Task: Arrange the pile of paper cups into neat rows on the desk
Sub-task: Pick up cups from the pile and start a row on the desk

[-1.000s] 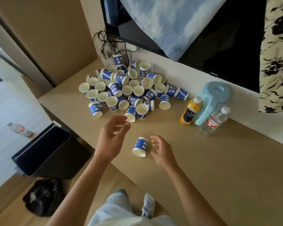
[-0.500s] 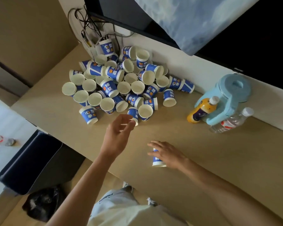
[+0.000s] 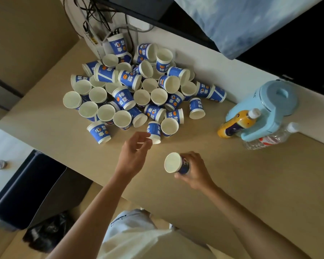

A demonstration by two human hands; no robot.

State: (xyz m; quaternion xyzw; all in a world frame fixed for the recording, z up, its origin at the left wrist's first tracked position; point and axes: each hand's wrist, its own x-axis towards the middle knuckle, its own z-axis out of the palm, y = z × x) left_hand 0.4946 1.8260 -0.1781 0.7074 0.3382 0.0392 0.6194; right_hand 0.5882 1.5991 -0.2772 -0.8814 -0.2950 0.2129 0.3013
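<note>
A pile of several blue-and-white paper cups lies jumbled on the wooden desk, against the back wall. My right hand grips one paper cup just above the desk, its mouth turned toward me. My left hand reaches to the pile's near edge with loosely curled fingers; its fingertips are at an upside-down cup, and I cannot tell whether they touch it.
A light blue kettle, a yellow drink bottle and a clear water bottle stand at the right by the wall. Cables hang behind the pile. A dark bin stands on the floor to the left.
My right hand has picked the lone cup off the desk and tipped its mouth toward me. My left hand has moved forward to the pile's near edge.
</note>
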